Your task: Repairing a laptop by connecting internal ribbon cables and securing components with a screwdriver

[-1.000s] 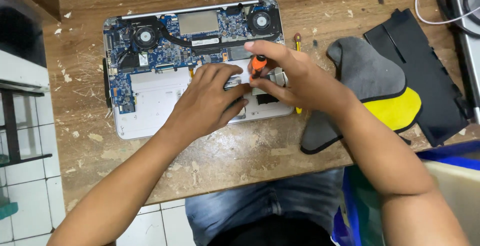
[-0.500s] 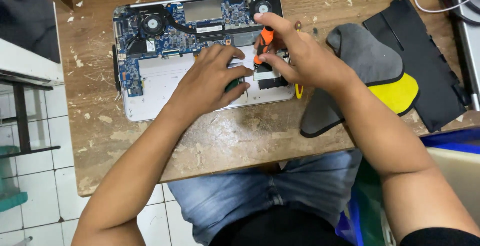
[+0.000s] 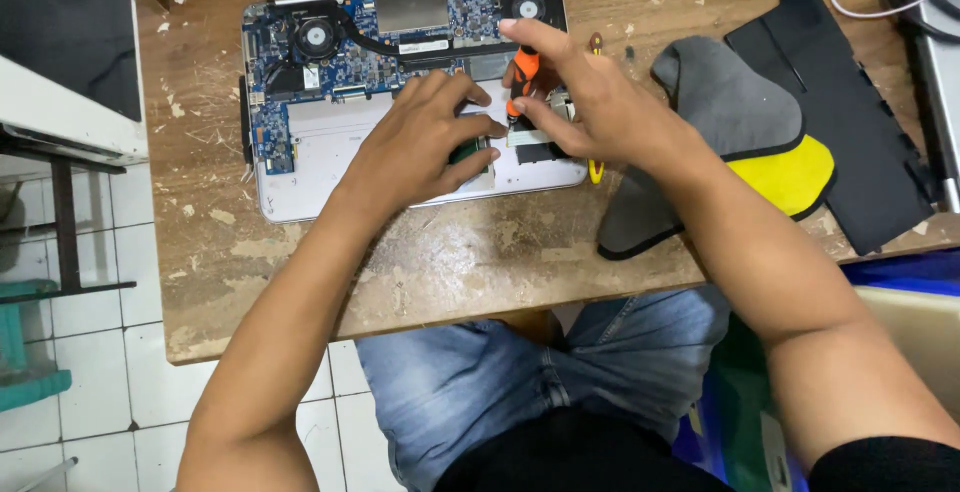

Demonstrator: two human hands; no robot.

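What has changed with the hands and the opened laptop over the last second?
Very little. The right hand keeps its grip on the orange screwdriver, standing upright on the opened laptop; the left hand still presses flat beside it. Only the view shifted, so the laptop sits nearer the top edge. The grey and yellow cloth and black cover stayed put.

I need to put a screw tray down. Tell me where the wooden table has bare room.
Bare wood lies along the table's near edge, between the opened laptop and the person's lap, and left of the laptop. Crowded: right side, under the grey-and-yellow cloth and black cover, and where both hands work.
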